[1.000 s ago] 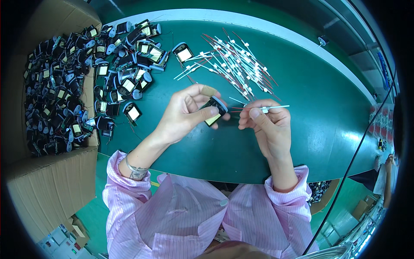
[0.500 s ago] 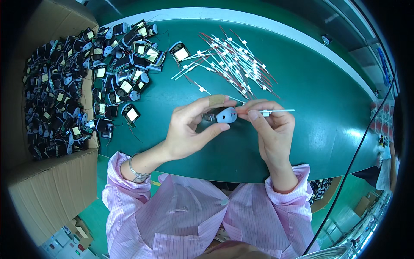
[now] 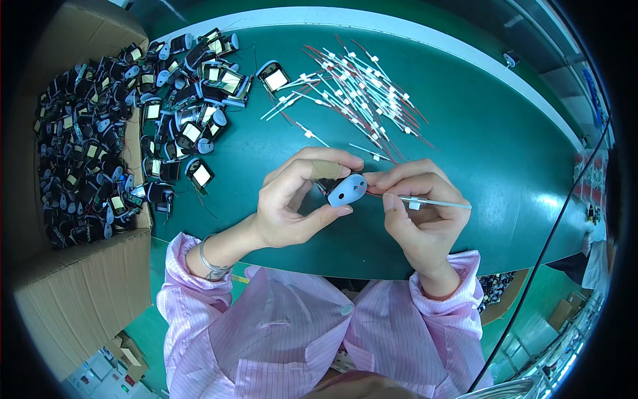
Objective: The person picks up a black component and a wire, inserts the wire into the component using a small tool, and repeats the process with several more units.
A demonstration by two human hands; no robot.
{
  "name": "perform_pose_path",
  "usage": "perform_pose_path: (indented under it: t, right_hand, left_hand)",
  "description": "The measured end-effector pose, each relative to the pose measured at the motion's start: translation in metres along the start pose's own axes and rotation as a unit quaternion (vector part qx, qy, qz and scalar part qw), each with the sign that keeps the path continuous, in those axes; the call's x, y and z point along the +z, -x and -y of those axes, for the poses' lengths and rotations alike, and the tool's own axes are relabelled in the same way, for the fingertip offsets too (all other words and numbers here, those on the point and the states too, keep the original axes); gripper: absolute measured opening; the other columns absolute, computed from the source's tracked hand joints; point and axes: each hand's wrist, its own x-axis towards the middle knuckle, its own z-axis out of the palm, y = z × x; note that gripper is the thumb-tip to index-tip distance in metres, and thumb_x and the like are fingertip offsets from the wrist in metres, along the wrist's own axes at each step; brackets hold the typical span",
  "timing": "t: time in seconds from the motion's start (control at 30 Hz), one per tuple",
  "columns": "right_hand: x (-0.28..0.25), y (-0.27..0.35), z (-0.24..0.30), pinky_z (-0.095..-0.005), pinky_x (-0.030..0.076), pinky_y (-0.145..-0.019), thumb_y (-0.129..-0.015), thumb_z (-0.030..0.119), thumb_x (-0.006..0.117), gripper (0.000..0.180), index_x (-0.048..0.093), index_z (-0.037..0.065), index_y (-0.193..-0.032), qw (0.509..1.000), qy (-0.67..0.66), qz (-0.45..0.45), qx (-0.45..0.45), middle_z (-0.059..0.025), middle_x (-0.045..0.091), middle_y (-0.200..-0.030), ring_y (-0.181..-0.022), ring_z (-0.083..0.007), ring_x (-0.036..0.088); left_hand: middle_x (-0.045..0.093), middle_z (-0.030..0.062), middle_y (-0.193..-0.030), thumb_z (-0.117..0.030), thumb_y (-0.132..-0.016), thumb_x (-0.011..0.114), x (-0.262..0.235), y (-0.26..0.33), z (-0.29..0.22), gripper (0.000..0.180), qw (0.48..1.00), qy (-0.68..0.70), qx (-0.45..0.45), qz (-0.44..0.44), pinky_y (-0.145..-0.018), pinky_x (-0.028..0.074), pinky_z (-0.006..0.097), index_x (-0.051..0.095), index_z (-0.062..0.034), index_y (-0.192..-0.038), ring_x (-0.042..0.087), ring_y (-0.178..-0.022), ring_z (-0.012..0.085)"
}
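My left hand (image 3: pixel 284 201) is closed around a small black electronic device, its grey-blue oval end cap (image 3: pixel 347 191) turned up between thumb and fingers. Two dark holes show in the cap. In my right hand (image 3: pixel 428 216), thumb and fingers pinch a thin wire lead (image 3: pixel 444 203) with a pale sleeve and a small white tag. The lead's red end points at the cap, close to its right side; whether it enters a hole I cannot tell. Beyond my hands lies a loose pile of similar red-and-white leads (image 3: pixel 359 93).
Black devices with grey caps and pale yellow pads are heaped on the green table (image 3: pixel 505 173) at the left. More fill a cardboard box (image 3: pixel 86 286) beside it. One device (image 3: pixel 274 78) lies near the leads. A black cable (image 3: pixel 541 249) crosses the right side.
The device has tilted in my left hand, so its cap slants up to the right. My right hand has moved slightly right and down with the lead.
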Motion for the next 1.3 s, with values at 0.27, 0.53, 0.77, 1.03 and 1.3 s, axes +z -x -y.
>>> perform_pose_path:
  t: [0.27, 0.53, 0.77, 1.03, 1.3]
  right_hand:
    - [-0.003, -0.002, 0.001, -0.0295, 0.056, -0.071, -0.07, -0.013, 0.068, 0.014, 0.062, -0.005, -0.081, 0.998, 0.042, 0.029, -0.03, -0.0162, 0.065, -0.09, -0.087, -0.0256, 0.07]
    - [0.0, -0.001, 0.003, -0.0266, 0.055, -0.066, -0.069, -0.012, 0.069, 0.015, 0.063, -0.004, -0.079, 0.996, 0.071, 0.008, -0.044, -0.015, 0.066, -0.088, -0.078, -0.02, 0.068]
    - [0.0, -0.001, 0.006, -0.0245, 0.054, -0.062, -0.066, -0.009, 0.071, 0.015, 0.065, -0.002, -0.078, 0.994, 0.1, 0.01, -0.052, -0.0125, 0.067, -0.086, -0.074, -0.0169, 0.067]
    - [-0.001, 0.001, 0.006, -0.0259, 0.053, -0.061, -0.066, -0.007, 0.072, 0.014, 0.065, -0.002, -0.077, 0.992, 0.11, 0.013, -0.061, -0.012, 0.067, -0.086, -0.072, -0.0178, 0.066]
    - [-0.002, 0.001, 0.007, -0.0262, 0.052, -0.061, -0.066, -0.006, 0.071, 0.015, 0.065, -0.002, -0.079, 0.992, 0.099, 0.021, -0.076, -0.0118, 0.067, -0.087, -0.072, -0.0186, 0.066]
  left_hand:
    - [0.054, 0.0275, -0.118, 0.003, -0.08, 0.069, -0.005, -0.001, -0.001, 0.038, 1.0, -0.002, -0.004, 0.029, -0.09, 0.051, 0.045, 0.05, 0.0059, -0.112, 0.059, -0.109, 0.0356]
    - [0.062, 0.0216, -0.113, 0.001, -0.072, 0.078, -0.008, -0.008, -0.004, 0.038, 0.992, -0.106, 0.056, 0.049, -0.08, 0.053, 0.038, 0.06, 0.0035, -0.105, 0.062, -0.101, 0.0321]
    - [0.062, 0.022, -0.113, 0.0, -0.071, 0.078, -0.01, -0.009, -0.006, 0.038, 0.989, -0.115, 0.06, 0.07, -0.079, 0.053, 0.038, 0.06, 0.0037, -0.105, 0.062, -0.101, 0.0333]
    - [0.063, 0.0236, -0.111, 0.001, -0.071, 0.078, -0.012, -0.01, -0.006, 0.036, 0.993, -0.075, 0.045, 0.081, -0.081, 0.052, 0.04, 0.06, 0.0055, -0.102, 0.062, -0.101, 0.0341]
    - [0.063, 0.0246, -0.11, -0.001, -0.071, 0.078, -0.011, -0.009, -0.005, 0.036, 0.995, -0.051, 0.04, 0.08, -0.081, 0.052, 0.041, 0.06, 0.0059, -0.102, 0.062, -0.101, 0.0343]
